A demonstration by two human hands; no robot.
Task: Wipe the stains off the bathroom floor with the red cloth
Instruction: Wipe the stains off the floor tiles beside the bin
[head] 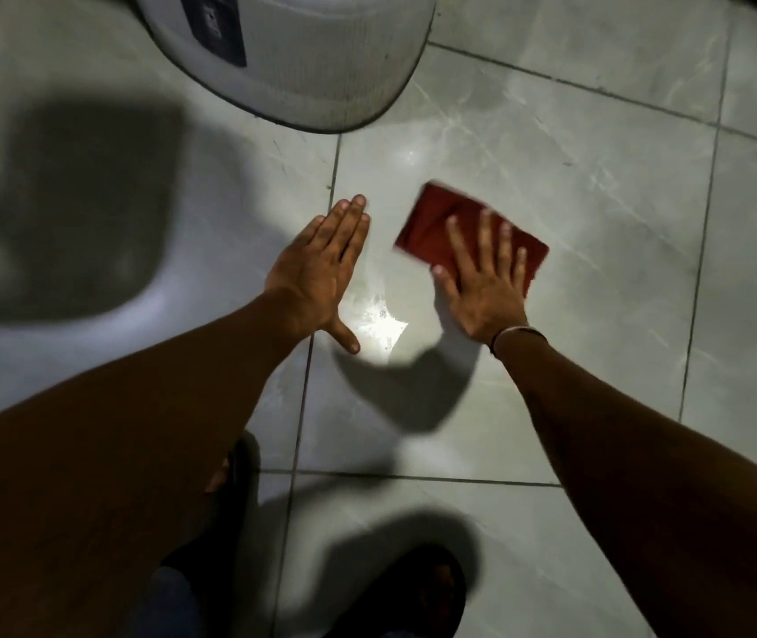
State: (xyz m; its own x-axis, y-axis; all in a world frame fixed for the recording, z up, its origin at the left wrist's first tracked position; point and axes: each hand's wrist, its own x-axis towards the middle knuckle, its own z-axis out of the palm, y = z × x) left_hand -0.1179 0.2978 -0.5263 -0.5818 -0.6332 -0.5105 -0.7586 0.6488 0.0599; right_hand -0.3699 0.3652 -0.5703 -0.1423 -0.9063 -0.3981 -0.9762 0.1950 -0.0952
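Right hand point(489, 287) pressed flat on the red cloth point(450, 227) at centre right of the frame, fingers spread apart over the fabric, gripping nothing, only pinning it to the floor point(597, 186); cloth folded to a rough rectangle, upper corner blurred. Left hand point(316, 269) flat on the tile just left of centre, fingers together and straight, thumb splayed out toward the bottom of the frame, apparently propping the body. Between the two hands, a bright wet-looking patch with dark specks point(378, 324), apart from the cloth and just below it; likely a stain not yet reached. White bucket-like tub point(303, 71) at top centre, well apart from the cloth.

Risks, as a judgement: could skid under the spread fingers on glossy, possibly wet tile, since nothing clamps it; could bunch at the loose corner and smear rather than lift; propping palm could slip on the same slick surface; speckled patch easily missed in the glare and hard shadows; sandalled foot point(418, 587) at the bottom could track dirt back over cleaned tile.
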